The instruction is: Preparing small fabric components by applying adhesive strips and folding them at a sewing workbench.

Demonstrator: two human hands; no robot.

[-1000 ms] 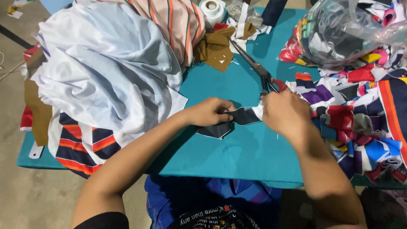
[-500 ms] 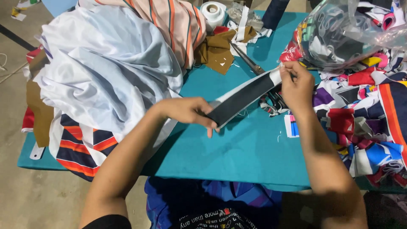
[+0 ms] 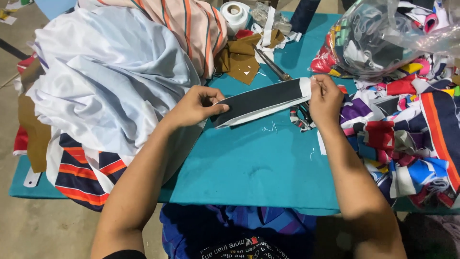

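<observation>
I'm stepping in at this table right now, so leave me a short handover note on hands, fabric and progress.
Left hand pinches the left end of the dark fabric strip; right hand pinches its white-edged right end.
The strip is stretched out flat above the teal table.
Scissors lie beyond it, pale blue cloth to the left, colourful scraps to the right.
Done: strip unfolded.
Left: not evident.

pale blue cloth (image 3: pixel 110 81), tape roll (image 3: pixel 235 12), scissors (image 3: pixel 274 67)

A clear plastic bag (image 3: pixel 383 38), bulging with colourful fabric scraps, sits at the upper right of the frame, on the teal tabletop (image 3: pixel 249 168).
</observation>
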